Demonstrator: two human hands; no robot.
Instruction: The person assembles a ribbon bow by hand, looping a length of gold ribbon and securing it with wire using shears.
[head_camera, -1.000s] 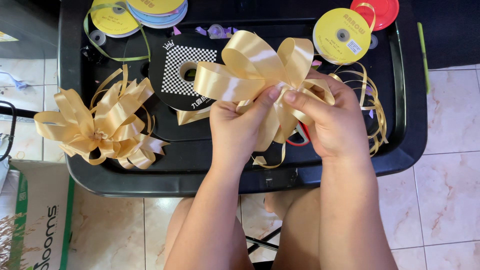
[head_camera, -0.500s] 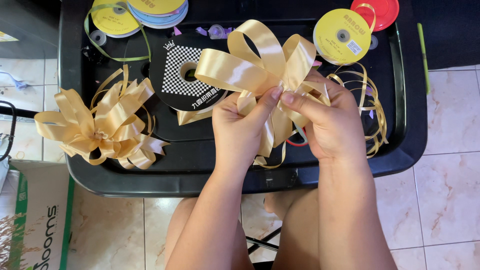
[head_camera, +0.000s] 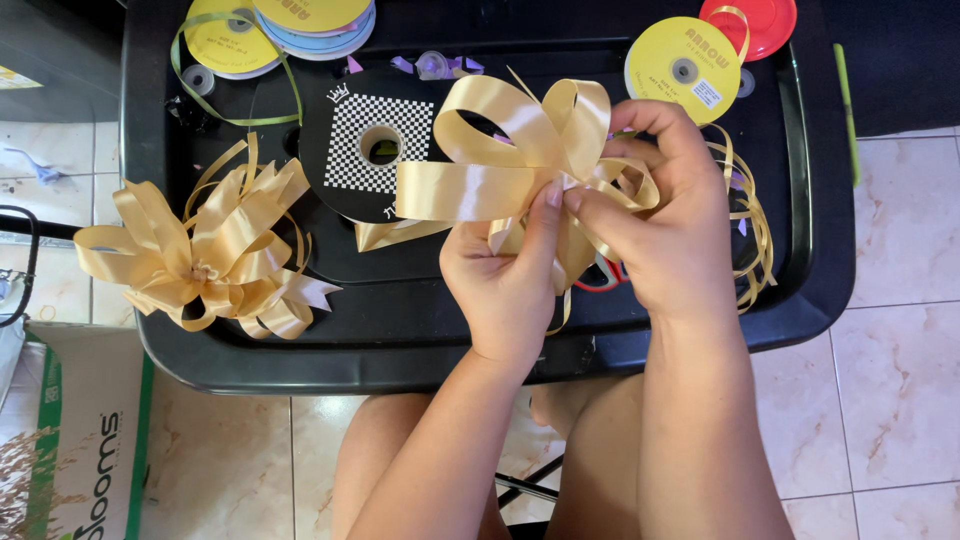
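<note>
While the gold ribbon bow (head_camera: 520, 165) is pinched at its centre by both the left hand (head_camera: 505, 275) and the right hand (head_camera: 660, 225), its loops have been turned upward. A finished bow (head_camera: 205, 255) lies at the black tray's (head_camera: 800, 150) left edge.

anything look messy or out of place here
Mostly tidy. The finished bow hangs over the tray's left edge, and loose gold ribbon lies tangled by the right hand. Nothing looks damaged.

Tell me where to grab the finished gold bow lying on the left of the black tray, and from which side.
Take the finished gold bow at its centre knot, coming straight down from above. The loops fan outward from that middle and would probably crush if squeezed, and its tails hang over the black tray edge. Both hands are busy: the left hand and right hand pinch the other bow.
</note>
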